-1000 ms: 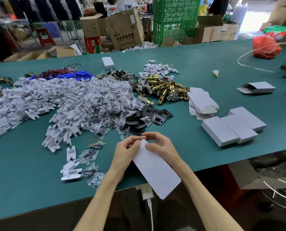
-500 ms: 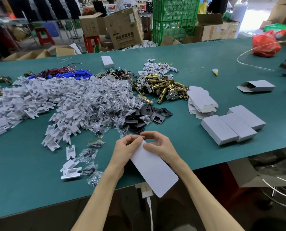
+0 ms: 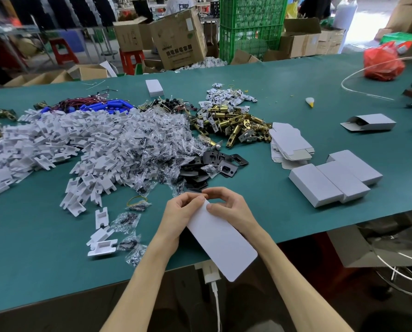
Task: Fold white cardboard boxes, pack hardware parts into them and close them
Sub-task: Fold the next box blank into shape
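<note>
Both hands are working at the near edge of the green table (image 3: 32, 271), each one pinching the far end of a flat white cardboard box (image 3: 221, 245). The left hand (image 3: 178, 212) is curling its fingers over that end with the thumb pressing on the top face, and the right hand (image 3: 231, 207) is doing likewise from the other side, fingertips nearly meeting. The box is lying flat and unfolded, its free end jutting out past the table edge toward the person. Just beyond the hands, black metal plates (image 3: 214, 164) are lying beside a heap of bagged screws (image 3: 140, 144) and white plastic inserts (image 3: 44, 144) – brass latch parts (image 3: 233, 123) are piling up farther back. To the right, a stack of flat box blanks (image 3: 288, 142) is sitting near three closed white boxes (image 3: 332, 180) lying side by side and touching.
</note>
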